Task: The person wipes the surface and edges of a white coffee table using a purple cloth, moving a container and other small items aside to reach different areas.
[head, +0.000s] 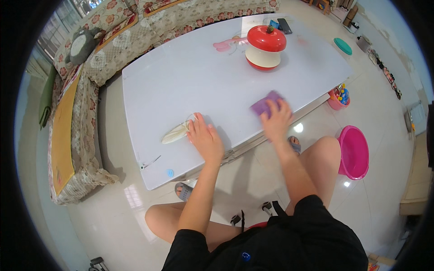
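Observation:
A purple cloth [266, 103] lies against the tabletop near its front edge, under the spread fingers of my right hand [278, 122]. Both the cloth and that hand are slightly blurred. My left hand [206, 140] rests on the table with its fingers over one end of a pale, elongated folded item [175, 133]. A thin loop shows by the fingertips, and the item looks like a folded face mask. Whether those fingers grip it or only press on it is not clear. Both hands touch the white glossy table [183, 81].
Toward the far right of the table stand a red-and-cream lidded container [266, 47], a pink item [223, 45] and a dark phone [284, 26]. A small blue item [170, 172] lies near the left corner. A pink basin [354, 152] and a toy bucket [338, 101] sit on the floor.

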{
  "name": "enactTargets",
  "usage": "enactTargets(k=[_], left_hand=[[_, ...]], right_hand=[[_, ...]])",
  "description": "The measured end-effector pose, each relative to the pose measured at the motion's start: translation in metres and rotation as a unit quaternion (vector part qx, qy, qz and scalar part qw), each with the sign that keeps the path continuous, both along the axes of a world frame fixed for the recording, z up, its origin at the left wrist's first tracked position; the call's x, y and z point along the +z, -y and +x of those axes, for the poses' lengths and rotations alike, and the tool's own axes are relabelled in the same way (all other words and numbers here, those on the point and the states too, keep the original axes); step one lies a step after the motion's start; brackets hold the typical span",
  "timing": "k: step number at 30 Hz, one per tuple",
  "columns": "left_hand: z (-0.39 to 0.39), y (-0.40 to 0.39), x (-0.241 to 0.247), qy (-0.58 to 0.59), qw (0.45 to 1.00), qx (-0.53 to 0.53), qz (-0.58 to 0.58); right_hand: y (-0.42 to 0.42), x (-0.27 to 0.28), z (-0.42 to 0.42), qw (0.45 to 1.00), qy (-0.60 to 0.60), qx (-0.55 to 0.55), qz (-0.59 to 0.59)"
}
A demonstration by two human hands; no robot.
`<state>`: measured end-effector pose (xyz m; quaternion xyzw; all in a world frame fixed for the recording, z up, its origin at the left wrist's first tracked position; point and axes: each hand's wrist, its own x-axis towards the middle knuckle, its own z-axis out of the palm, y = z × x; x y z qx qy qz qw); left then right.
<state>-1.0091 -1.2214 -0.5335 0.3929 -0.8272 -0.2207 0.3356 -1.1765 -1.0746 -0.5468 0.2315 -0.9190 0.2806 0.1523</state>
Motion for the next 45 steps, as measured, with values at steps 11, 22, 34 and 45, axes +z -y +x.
enactTargets(k=[11,22,34,45], left_hand=[[0.013,0.007,-0.007,-0.167,0.976,-0.126,0.058],[0.156,0.043,0.047,-0.132,0.96,-0.246,-0.017],[0.121,0.018,0.046,-0.158,0.924,-0.326,-0.119],[0.065,0.006,0.03,-0.084,0.938,-0.319,-0.106]], right_hand=[[0.038,-0.012,0.078,0.998,-0.038,-0.028,-0.035],[0.045,-0.001,0.156,0.99,0.014,0.113,-0.088],[0.014,-0.042,-0.014,0.92,0.059,-0.165,-0.35],[0.097,-0.033,0.185,0.884,0.141,-0.036,-0.444]])
